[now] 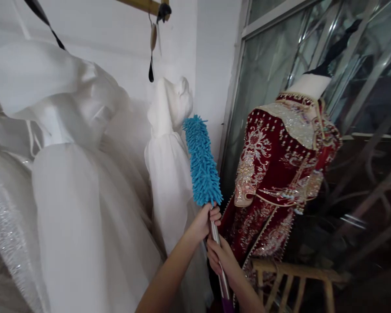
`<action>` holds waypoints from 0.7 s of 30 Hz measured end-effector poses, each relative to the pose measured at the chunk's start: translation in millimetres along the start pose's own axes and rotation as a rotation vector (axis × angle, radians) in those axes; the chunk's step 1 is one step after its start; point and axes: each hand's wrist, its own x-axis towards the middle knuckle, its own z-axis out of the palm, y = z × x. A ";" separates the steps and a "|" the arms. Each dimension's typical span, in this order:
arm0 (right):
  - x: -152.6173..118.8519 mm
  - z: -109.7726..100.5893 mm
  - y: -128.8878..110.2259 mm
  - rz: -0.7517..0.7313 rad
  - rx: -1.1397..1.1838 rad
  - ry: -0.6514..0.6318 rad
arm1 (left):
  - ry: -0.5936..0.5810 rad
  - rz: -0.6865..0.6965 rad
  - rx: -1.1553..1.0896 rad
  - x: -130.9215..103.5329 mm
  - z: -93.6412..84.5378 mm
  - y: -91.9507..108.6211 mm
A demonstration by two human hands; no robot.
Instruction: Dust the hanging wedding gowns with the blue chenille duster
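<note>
A duster [202,163] with a shaggy blue head, a silver metal pole and a purple lower end stands tilted in front of me. My left hand [206,221] is wrapped round the pole just beneath the blue head. Lower down the same pole, my right hand [222,255] grips it as well. The blue head is in front of a white strapless gown [167,169]; whether they touch I cannot tell. To the right of it stands a dark red embroidered garment [276,156] on a mannequin, with beads and silver-gold stitching.
Large white gowns [71,208] fill the left side, one with glitter. A wooden rail [143,6] with hangers juts out above. A wooden chair or rack [296,274] stands low at the right, before a glass window [267,69] with metal bars.
</note>
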 end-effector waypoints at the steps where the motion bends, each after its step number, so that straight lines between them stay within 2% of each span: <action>1: 2.9 0.4 -2.6 -0.004 0.004 0.002 | 0.006 0.006 -0.024 4.8 -5.1 0.1; 4: 11.5 2.1 -4.2 -0.004 0.037 0.020 | 0.020 0.029 -0.099 16.4 -22.3 -0.4; 8: 22.5 -3.1 7.9 0.049 0.066 0.023 | 0.099 0.001 -0.158 27.9 -45.2 -8.9; 16: 36.6 -31.7 42.8 0.175 0.054 0.074 | 0.309 -0.119 -0.259 51.1 -90.2 -46.4; 21: 38.7 -44.8 74.1 0.228 0.048 0.134 | 0.419 -0.166 -0.272 54.9 -118.4 -72.9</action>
